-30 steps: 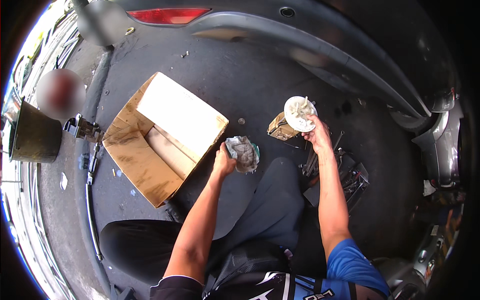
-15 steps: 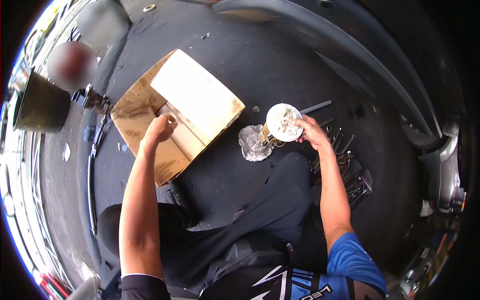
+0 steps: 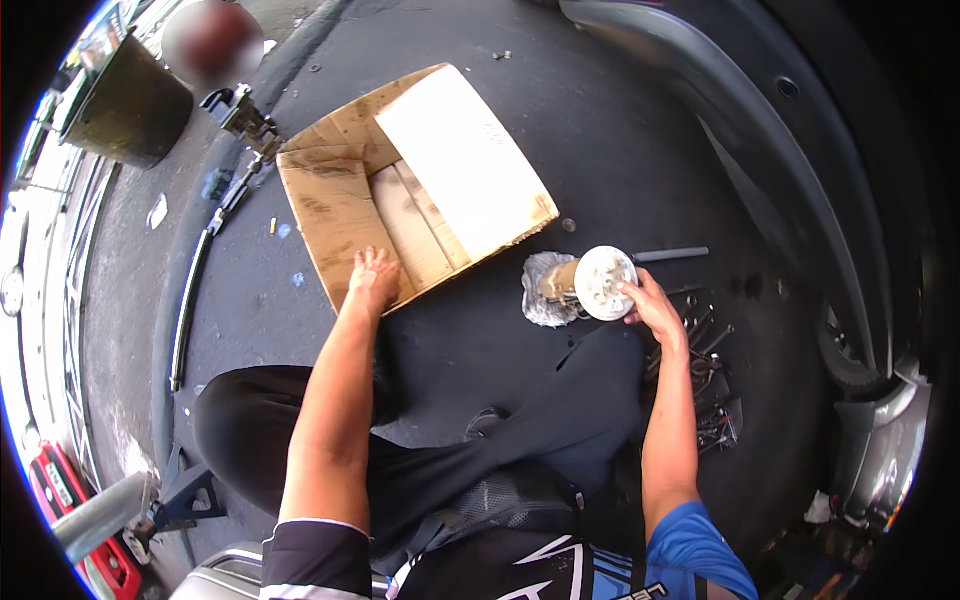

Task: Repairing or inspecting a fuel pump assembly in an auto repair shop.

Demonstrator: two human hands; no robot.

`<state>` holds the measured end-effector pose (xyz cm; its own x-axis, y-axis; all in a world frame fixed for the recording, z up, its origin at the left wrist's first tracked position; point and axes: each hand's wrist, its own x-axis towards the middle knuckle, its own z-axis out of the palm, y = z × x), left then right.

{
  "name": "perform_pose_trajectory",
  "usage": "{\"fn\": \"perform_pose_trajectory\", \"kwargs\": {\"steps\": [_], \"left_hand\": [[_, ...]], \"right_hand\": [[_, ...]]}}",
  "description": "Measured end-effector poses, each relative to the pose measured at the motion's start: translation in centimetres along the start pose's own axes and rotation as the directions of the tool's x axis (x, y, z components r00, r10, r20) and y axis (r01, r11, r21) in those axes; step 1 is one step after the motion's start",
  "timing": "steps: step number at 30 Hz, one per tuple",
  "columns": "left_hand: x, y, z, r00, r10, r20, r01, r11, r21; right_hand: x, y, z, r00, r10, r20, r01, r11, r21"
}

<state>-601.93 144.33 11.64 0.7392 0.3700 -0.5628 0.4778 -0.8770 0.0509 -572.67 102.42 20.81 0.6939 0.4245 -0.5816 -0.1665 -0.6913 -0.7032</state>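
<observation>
My left hand reaches over the near wall of an open cardboard box, fingers spread against its brown inner side and nothing seen in them. Stains mark the box's inside walls, and one large flap is white. With thumb on top and fingers beneath, my right hand grips the edge of a round white lid smeared with pale grease. Partly behind the lid is a tan cylindrical part, lying by a crumpled clear plastic wrap on the dark floor.
Right of my knee lie several wrenches and other tools. A grey tube lies beyond the lid. Car bodywork curves along the right. On the left stand a dark bucket and a long-handled floor jack.
My left hand has gone from curled fingers above the box's middle to spread fingers at its near wall. The whole view has shifted; my right hand still holds the lid.
</observation>
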Motion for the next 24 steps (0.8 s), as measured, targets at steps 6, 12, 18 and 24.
{"fn": "perform_pose_trajectory", "kwargs": {"steps": [6,12,18,24], "left_hand": [[3.5,3.6,1.0,0.996,0.093,-0.009,-0.093,0.995,0.021],[8.4,2.1,4.4,0.986,0.162,0.027,-0.163,0.949,0.269],[11.2,1.2,5.1,0.927,0.277,0.255,-0.372,0.775,0.511],[6.8,2.4,-5.1,0.805,0.590,0.069,-0.582,0.761,0.288]], "right_hand": [[-1.9,0.6,-0.9,0.969,-0.137,-0.207,0.048,0.922,-0.385],[-6.4,-7.4,7.0,0.672,-0.629,-0.391,0.318,0.722,-0.615],[-7.1,-10.5,13.7,0.706,-0.707,-0.041,0.571,0.602,-0.558],[-0.3,-10.9,18.6,0.678,-0.735,0.025,0.596,0.529,-0.604]]}}
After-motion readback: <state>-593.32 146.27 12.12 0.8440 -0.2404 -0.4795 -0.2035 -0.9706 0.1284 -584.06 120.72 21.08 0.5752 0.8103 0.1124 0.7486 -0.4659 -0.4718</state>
